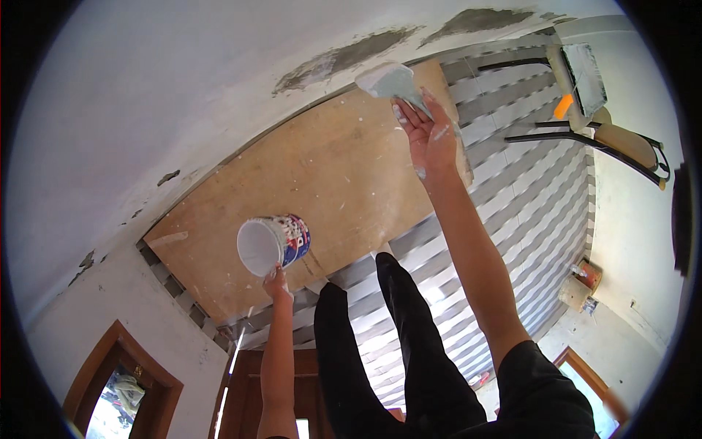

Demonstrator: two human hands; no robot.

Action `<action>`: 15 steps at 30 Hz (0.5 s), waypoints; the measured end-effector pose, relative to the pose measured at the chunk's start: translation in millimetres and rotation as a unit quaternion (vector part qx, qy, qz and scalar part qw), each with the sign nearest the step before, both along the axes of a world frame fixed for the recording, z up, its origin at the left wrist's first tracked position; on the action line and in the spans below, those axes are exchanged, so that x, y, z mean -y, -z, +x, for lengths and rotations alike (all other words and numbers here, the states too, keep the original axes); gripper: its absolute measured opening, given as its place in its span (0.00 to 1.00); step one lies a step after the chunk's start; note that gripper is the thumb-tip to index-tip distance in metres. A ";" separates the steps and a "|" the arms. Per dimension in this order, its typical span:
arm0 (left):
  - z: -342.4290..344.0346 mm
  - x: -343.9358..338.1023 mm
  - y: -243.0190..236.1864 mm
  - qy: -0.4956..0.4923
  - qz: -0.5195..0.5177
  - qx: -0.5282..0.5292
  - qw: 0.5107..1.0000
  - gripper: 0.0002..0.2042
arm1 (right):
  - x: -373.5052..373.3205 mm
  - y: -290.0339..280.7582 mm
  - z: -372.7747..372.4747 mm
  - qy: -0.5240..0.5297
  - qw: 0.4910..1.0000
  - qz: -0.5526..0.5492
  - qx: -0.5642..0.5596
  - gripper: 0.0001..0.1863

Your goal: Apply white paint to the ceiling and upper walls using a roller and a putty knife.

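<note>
My right hand (433,143) is raised toward the wall, closed on the handle of a putty knife (402,86). A thick lump of white putty (374,77) sits on its broad blade, just short of a rough grey bare patch (344,60) low on the white wall (175,80). White smears mark the fingers and wrist of that hand. Lower and to the left, my left hand (276,284) grips the rim of a white bucket (261,247) with a blue and red printed side. The bucket is tilted, its pale inside facing me; whatever lies deep inside cannot be made out.
A plywood board (329,161) covers the floor along the wall, over grey and white tiles (526,175). At the far right stands a black-legged chair (621,143) with a putty-smeared tray (585,77) and an orange piece (563,107). Buckets (578,289) stand by the right wall.
</note>
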State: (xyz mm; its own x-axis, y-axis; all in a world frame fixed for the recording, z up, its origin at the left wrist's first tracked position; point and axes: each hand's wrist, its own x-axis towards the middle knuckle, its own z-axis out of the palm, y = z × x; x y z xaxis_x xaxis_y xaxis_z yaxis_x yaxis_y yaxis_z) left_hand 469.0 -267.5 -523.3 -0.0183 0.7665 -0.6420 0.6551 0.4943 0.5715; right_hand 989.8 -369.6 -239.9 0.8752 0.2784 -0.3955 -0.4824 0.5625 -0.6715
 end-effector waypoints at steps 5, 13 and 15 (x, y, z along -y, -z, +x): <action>122.9 43.4 -6.2 0.141 0.084 -0.177 0.970 0.38 | 1.0 26.3 66.9 0.010 0.999 -0.045 0.016 0.18; 244.6 80.5 -35.8 0.155 0.091 -0.125 0.976 0.30 | -34.6 -35.5 143.2 0.066 0.985 -0.151 0.050 0.17; 261.1 76.7 -45.5 0.157 0.100 -0.137 0.973 0.29 | -27.8 -48.6 153.0 0.042 0.991 -0.104 0.068 0.16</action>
